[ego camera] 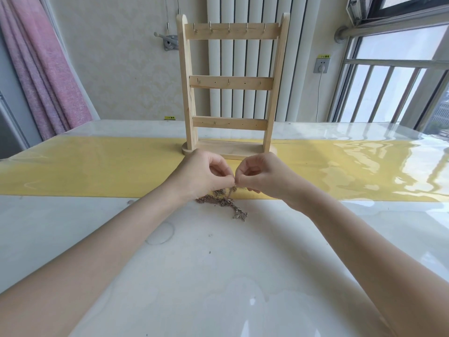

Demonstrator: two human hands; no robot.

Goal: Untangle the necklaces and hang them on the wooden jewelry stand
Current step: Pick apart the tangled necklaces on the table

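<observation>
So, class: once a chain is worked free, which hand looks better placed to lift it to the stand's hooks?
Neither clearly. The left hand and right hand both pinch the tangled necklaces at one spot, centred before the wooden stand, whose hooks are all bare. Whichever holds the freed end should lift.

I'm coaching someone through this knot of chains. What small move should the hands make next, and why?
Probably ease the two hands slowly apart. The left hand and right hand both pinch the necklaces at one spot, the rest lies bunched on the table, and nothing hangs on the wooden jewelry stand yet.
</observation>
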